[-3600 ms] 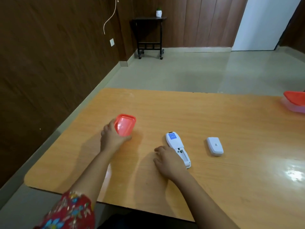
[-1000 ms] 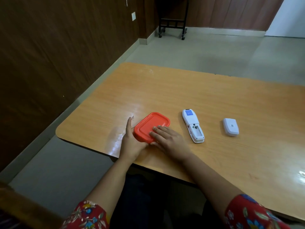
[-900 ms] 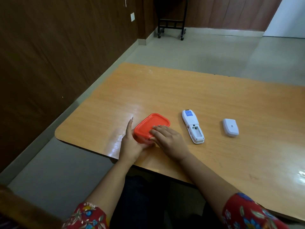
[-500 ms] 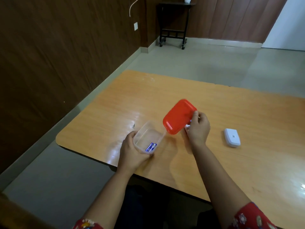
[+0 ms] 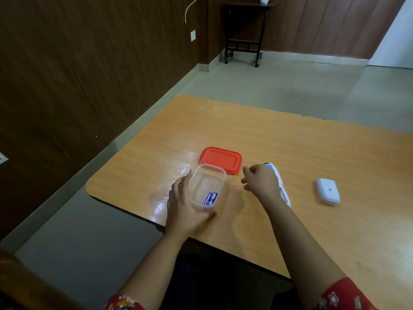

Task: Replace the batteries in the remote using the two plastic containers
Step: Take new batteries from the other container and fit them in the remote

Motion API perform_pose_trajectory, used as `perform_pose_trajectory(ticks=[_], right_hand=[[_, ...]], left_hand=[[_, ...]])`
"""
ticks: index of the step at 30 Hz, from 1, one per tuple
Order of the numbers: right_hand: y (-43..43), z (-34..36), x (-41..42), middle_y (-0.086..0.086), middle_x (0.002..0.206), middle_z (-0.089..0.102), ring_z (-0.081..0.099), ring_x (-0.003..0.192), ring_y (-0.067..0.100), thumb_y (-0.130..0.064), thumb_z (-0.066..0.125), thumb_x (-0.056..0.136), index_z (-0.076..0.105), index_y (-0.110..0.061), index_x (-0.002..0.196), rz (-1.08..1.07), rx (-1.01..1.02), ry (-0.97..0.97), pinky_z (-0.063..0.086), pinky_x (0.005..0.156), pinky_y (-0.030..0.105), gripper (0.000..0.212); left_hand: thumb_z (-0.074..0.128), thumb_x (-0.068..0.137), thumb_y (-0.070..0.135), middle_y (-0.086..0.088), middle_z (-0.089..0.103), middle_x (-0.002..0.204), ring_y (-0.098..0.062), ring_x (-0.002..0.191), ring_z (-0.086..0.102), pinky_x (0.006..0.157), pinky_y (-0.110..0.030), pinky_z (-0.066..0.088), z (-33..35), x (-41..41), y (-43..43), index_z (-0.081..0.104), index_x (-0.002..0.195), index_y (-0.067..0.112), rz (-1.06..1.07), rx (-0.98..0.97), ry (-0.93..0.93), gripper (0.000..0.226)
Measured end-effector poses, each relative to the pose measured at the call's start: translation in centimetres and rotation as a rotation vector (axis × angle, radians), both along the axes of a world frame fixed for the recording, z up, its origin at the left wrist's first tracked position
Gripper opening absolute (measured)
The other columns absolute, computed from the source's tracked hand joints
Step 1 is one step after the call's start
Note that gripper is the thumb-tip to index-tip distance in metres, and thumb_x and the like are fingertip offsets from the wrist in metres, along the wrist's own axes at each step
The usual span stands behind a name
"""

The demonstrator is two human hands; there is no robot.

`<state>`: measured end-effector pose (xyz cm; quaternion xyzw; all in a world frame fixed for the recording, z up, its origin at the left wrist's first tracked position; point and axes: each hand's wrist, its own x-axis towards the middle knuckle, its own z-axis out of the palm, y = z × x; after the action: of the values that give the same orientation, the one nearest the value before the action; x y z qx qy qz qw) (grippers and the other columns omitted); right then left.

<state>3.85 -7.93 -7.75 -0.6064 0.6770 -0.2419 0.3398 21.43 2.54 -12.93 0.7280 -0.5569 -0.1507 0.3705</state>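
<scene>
While the head camera looks down at a wooden table (image 5: 290, 142), the left hand (image 5: 183, 205) cups a clear plastic container (image 5: 207, 185), its grip curled around the container's near left corner, thumb along the near wall and fingers up the left side. Inside the container, close to that grip, lie two blue batteries (image 5: 210, 198) side by side. Just beyond the container, touching its far rim, a red lid (image 5: 221, 159) lies flat on the table. The right hand (image 5: 260, 183) hovers to the right of the container, its grip loosely open with fingers half curled and holding nothing. Partly hidden behind that hand lies the white remote (image 5: 282, 189), face down. Further right, well apart from both grips, sits the white battery cover (image 5: 327, 191).
</scene>
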Motion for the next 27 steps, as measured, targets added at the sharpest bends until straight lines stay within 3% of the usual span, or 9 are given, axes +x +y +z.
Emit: perform_pose_trajectory(ticks=[3, 7, 10, 14, 20, 22, 24, 27], right_hand=[[2.0, 0.7, 1.4, 0.006, 0.095, 0.072, 0.061, 0.093, 0.030, -0.032, 0.046, 0.092, 0.070, -0.016, 0.097, 0.247, -0.337, 0.311, 0.048, 0.077, 0.037, 0.029], [4.4, -0.2, 4.6, 0.002, 0.123, 0.055, 0.040, 0.117, 0.027, -0.043, 0.047, 0.091, 0.069, -0.020, 0.112, 0.498, -0.428, 0.608, 0.033, 0.090, 0.037, 0.038], [4.8, -1.3, 5.6, 0.000, 0.131, 0.049, 0.035, 0.120, 0.025, -0.043, 0.046, 0.089, 0.071, -0.019, 0.107, 0.492, -0.386, 0.643, 0.027, 0.091, 0.037, 0.038], [5.1, -1.1, 5.9, -0.001, 0.122, 0.053, 0.037, 0.117, 0.025, -0.036, 0.053, 0.086, 0.067, -0.024, 0.107, 0.461, -0.347, 0.561, 0.029, 0.090, 0.037, 0.028], [5.5, 0.0, 4.9, -0.011, 0.087, 0.072, 0.063, 0.088, 0.008, -0.015, 0.069, 0.071, 0.068, -0.024, 0.084, 0.392, -0.224, -0.057, 0.048, 0.074, 0.027, 0.016], [5.7, 1.6, 3.7, -0.004, 0.087, 0.072, 0.065, 0.078, 0.004, -0.009, 0.073, 0.075, 0.068, -0.017, 0.086, 0.243, -0.097, -0.428, 0.048, 0.073, 0.019, 0.014], [5.9, 3.3, 1.6, 0.001, 0.087, 0.070, 0.064, 0.080, 0.009, -0.008, 0.067, 0.083, 0.067, -0.015, 0.091, 0.066, 0.154, -0.874, 0.049, 0.079, 0.023, 0.011], [6.8, 4.3, -2.8, 0.001, 0.087, 0.070, 0.069, 0.078, 0.015, -0.012, 0.060, 0.088, 0.066, -0.016, 0.098, -0.185, 0.460, -1.336, 0.055, 0.074, 0.031, 0.012]], left_hand=[[0.073, 0.051, 0.056, 0.011, 0.030, 0.149, -0.012, 0.135, 0.033, 0.106, -0.044, 0.034, -0.2, 0.3, 0.3, 0.027, 0.146, 0.028, -0.047, 0.009, 0.048, 0.109], [0.062, 0.050, 0.066, 0.004, 0.043, 0.146, -0.017, 0.132, 0.044, 0.106, -0.042, 0.035, 0.2, 0.3, 0.4, 0.033, 0.145, 0.022, -0.021, 0.017, 0.111, 0.108], [0.062, 0.054, 0.064, 0.003, 0.046, 0.144, -0.015, 0.132, 0.045, 0.108, -0.045, 0.033, 0.3, 0.3, 0.4, 0.033, 0.145, 0.020, -0.041, 0.001, 0.128, 0.106], [0.061, 0.054, 0.063, 0.003, 0.045, 0.145, -0.016, 0.132, 0.044, 0.109, -0.045, 0.033, 0.2, 0.4, 0.4, 0.033, 0.146, 0.021, -0.040, 0.014, 0.126, 0.105], [0.057, 0.052, 0.067, 0.004, 0.038, 0.149, -0.015, 0.136, 0.036, 0.109, -0.037, 0.026, 0.6, 0.0, 0.1, 0.029, 0.147, 0.024, -0.027, 0.059, 0.104, 0.109], [0.070, 0.050, 0.063, 0.003, 0.029, 0.153, -0.017, 0.140, 0.028, 0.110, -0.038, 0.024, 0.7, -0.2, 0.0, 0.024, 0.148, 0.024, -0.010, 0.046, 0.063, 0.115], [0.082, 0.046, 0.056, 0.002, 0.019, 0.155, -0.017, 0.141, 0.019, 0.110, -0.039, 0.021, 1.1, -0.6, 0.2, 0.017, 0.149, 0.027, 0.011, -0.009, 0.015, 0.125], [0.072, 0.057, 0.063, 0.003, 0.024, 0.151, -0.012, 0.139, 0.022, 0.108, -0.030, 0.019, 2.2, -1.9, 0.7, 0.024, 0.143, 0.028, -0.065, -0.287, -0.093, 0.104]])
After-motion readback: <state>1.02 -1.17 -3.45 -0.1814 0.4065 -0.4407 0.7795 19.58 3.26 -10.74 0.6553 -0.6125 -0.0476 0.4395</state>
